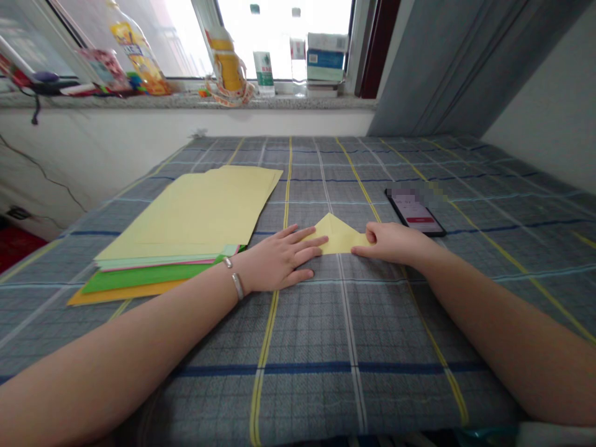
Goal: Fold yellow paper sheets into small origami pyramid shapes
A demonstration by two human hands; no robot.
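A: Quick one, where do we log the main item?

B: Folded yellow paper, just right of centre frame, lying on the checked cloth.

A: Hands?

B: Left hand comes in from lower left, palm down, fingers spread, fingertips on the paper's left part, gripping nothing. Right hand comes in from lower right, curled narrow, thumb and forefinger on the paper's right corner. We read a pinch; how firm, we can't tell.

A: Handling?

B: Our guess: very light, crisp but bendy, a bit slidey on cloth. Creases easily, and could tear if we tug it. We'd hold one corner between thumb and forefinger and pin the rest with flat fingertips.

A: Shape?

B: Low peak at the top, sloping sides, near-straight bottom edge. We see a faint crease below the peak. Layer count, we can't tell.

A: Materials around it?

B: Stack of coloured sheets, left of centre: smooth, matte, pale yellow on top, green and orange edges poking out at the bottom. Cloth looks woven, lightly wrinkled, grey with yellow, white and blue lines. Phone, right of centre: flat, dark-edged, screen lit. Bracelet on the left wrist: shiny, silvery, looks like metal.
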